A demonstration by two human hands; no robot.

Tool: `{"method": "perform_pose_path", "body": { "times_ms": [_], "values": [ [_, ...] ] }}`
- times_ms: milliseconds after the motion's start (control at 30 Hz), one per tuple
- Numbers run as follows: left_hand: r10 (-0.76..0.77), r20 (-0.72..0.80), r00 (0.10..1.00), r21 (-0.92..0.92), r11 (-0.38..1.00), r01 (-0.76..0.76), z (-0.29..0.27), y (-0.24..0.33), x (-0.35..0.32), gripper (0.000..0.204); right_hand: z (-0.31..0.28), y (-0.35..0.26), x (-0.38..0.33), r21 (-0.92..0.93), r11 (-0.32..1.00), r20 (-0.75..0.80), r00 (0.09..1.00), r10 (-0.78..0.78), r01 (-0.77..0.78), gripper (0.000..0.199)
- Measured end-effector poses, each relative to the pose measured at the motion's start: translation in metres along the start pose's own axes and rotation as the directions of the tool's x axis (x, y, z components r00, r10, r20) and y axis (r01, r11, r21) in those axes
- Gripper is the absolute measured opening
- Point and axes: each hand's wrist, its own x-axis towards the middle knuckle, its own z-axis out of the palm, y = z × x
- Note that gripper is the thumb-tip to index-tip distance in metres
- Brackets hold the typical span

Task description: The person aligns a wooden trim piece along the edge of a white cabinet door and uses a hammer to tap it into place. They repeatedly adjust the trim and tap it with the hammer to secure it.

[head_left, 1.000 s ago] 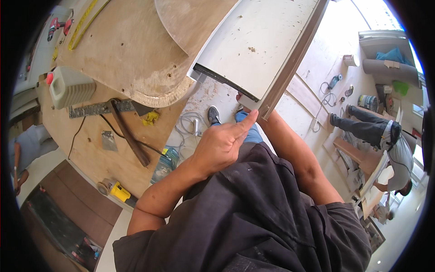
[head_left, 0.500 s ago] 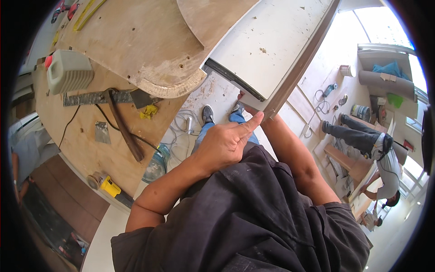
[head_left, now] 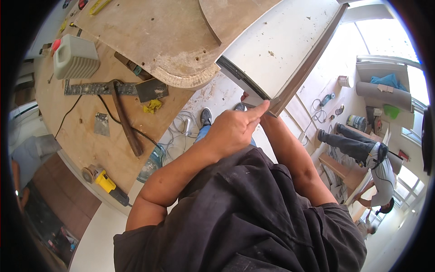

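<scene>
My left hand (head_left: 233,130) is at the near corner of a white panel (head_left: 276,50) with a brown edge strip (head_left: 312,63). Its index finger stretches along to the strip's end while the other fingers curl in. Beside that fingertip a small, flat, dark blade-like piece (head_left: 275,105) shows; its kind is unclear. What lies inside the curled fingers is hidden. From the right, my right forearm (head_left: 287,140) reaches under the panel. Only fingertips of my right hand (head_left: 244,96) peek out past the panel's near left edge, where a dark metal rail (head_left: 242,77) runs.
On the wooden table at left are a hammer (head_left: 121,118), a metal square (head_left: 88,88), a jerrycan (head_left: 77,56) and a yellow angle grinder (head_left: 106,182). A curved plywood piece (head_left: 154,41) lies beside the panel. A co-worker (head_left: 380,167) bends over at right; cables cross the floor.
The whole view has shifted slightly. My left hand sits a little higher and farther right in the picture, still at the panel's corner, and the blade-like piece shows more clearly.
</scene>
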Motion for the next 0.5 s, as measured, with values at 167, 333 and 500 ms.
{"method": "perform_pose_path", "body": {
  "times_ms": [167,333,500],
  "values": [
    [-0.039,0.042,0.998,-0.059,0.997,0.041,-0.001,-0.002,-0.017,0.045,-0.001,0.002,0.004,0.016,1.000,-0.024,1.000,0.006,-0.006,0.030],
    [-0.239,0.182,0.954,-0.013,0.969,0.246,-0.010,0.020,0.005,0.044,-0.002,0.002,0.001,-0.007,0.997,0.116,0.990,-0.076,0.077,0.031],
    [-0.079,0.068,0.995,-0.131,0.987,0.087,-0.002,-0.001,-0.023,0.045,0.002,0.002,-0.002,-0.043,0.997,-0.016,0.998,-0.059,0.058,0.033]
  ]
}}
